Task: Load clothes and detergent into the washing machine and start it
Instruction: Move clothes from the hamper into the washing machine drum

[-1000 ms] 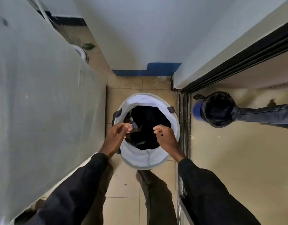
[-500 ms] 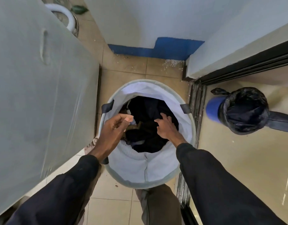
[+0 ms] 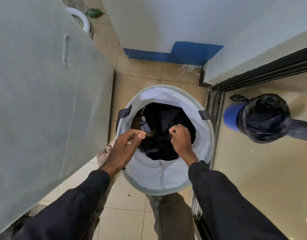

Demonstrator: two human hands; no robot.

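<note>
A round pale-blue fabric laundry basket (image 3: pixel 168 177) stands on the tiled floor in front of my feet. Dark clothes (image 3: pixel 164 116) fill its bottom, with a brown piece and a light piece at their left side. My right hand (image 3: pixel 181 139) reaches into the basket, and its curled fingers grip a dark garment. Hovering over the basket's left rim, my left hand (image 3: pixel 122 149) has loosely curled fingers and holds nothing. A large grey-white appliance (image 3: pixel 45 87) wrapped in clear film rises along the left.
A blue bin lined with a black bag (image 3: pixel 263 118) stands to the right beyond a dark sliding-door track (image 3: pixel 213 118). A white wall with a blue base strip (image 3: pixel 171 54) closes the far end. The tiled strip of floor between appliance and track is narrow.
My right hand's fingers have gone from reaching into the basket to curling round the dark clothes. The left hand stays over the left rim. The basket looks closer.
</note>
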